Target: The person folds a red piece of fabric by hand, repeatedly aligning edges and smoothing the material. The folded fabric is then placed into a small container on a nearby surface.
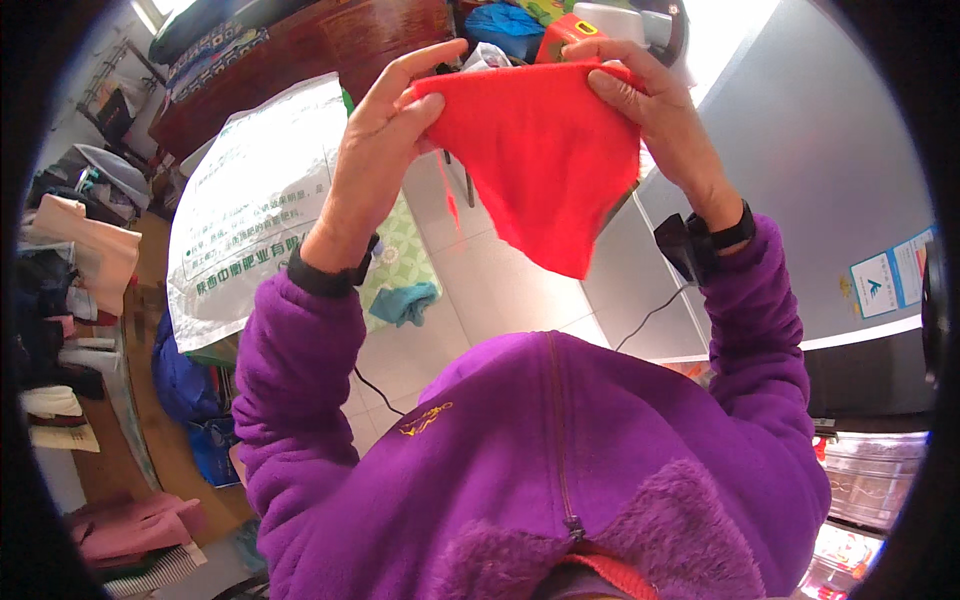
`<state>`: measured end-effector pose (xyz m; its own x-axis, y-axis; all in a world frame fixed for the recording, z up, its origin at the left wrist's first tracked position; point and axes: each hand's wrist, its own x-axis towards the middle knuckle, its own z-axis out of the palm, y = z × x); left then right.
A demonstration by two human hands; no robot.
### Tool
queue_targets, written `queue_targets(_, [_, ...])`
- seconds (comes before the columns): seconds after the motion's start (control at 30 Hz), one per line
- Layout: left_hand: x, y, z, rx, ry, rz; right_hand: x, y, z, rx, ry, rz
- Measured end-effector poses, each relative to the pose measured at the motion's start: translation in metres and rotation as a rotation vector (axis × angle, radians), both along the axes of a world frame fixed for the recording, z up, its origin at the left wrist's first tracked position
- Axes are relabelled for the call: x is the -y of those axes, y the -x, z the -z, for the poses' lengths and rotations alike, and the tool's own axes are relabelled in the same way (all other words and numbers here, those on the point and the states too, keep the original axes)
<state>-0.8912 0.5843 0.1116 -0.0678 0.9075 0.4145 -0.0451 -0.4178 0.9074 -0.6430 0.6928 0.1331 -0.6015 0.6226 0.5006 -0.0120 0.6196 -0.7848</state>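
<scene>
A piece of red fabric (pixel 540 150), shaped like a pair of briefs, is stretched out in front of me. My left hand (pixel 394 112) pinches its upper left corner between thumb and fingers. At the upper right corner, my right hand (pixel 645 105) grips it the same way. The cloth tapers downward to a narrow lower end that hangs free. Below the left corner dangles a thin red strand (pixel 450 199). Dark bands with small devices and cables circle both wrists.
On the left stands a large white woven sack (pixel 255 202) bearing green writing. A teal cloth (pixel 405 302) lies on a green patterned mat (pixel 409 247) over the tiled floor (pixel 495 300). Folded clothes (pixel 82 255) crowd the far left. To the right rises a grey cabinet-like panel (pixel 817 150).
</scene>
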Motion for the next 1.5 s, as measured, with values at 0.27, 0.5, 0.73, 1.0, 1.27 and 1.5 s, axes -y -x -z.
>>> queue_targets(0.27, [-0.020, 0.018, -0.007, -0.259, -0.049, -0.050, -0.006, 0.009, -0.017, 0.198, -0.151, -0.067])
queue_targets(0.5, [-0.020, 0.010, -0.008, -0.296, -0.039, -0.061, -0.011, 0.014, -0.001, 0.194, -0.032, 0.000])
queue_targets(0.73, [-0.024, 0.018, -0.012, -0.311, -0.083, -0.073, -0.014, 0.011, 0.002, 0.093, 0.212, -0.169])
queue_targets(1.0, [-0.030, 0.020, -0.008, -0.211, -0.070, -0.056, -0.016, 0.006, -0.006, 0.063, 0.406, -0.336])
queue_targets(1.27, [-0.018, 0.038, -0.024, -0.067, -0.073, 0.069, -0.010, 0.007, -0.018, 0.240, 0.075, -0.356])
queue_targets(1.5, [-0.013, 0.055, -0.034, -0.237, -0.076, 0.091, -0.010, 0.009, -0.022, 0.202, 0.056, -0.443])
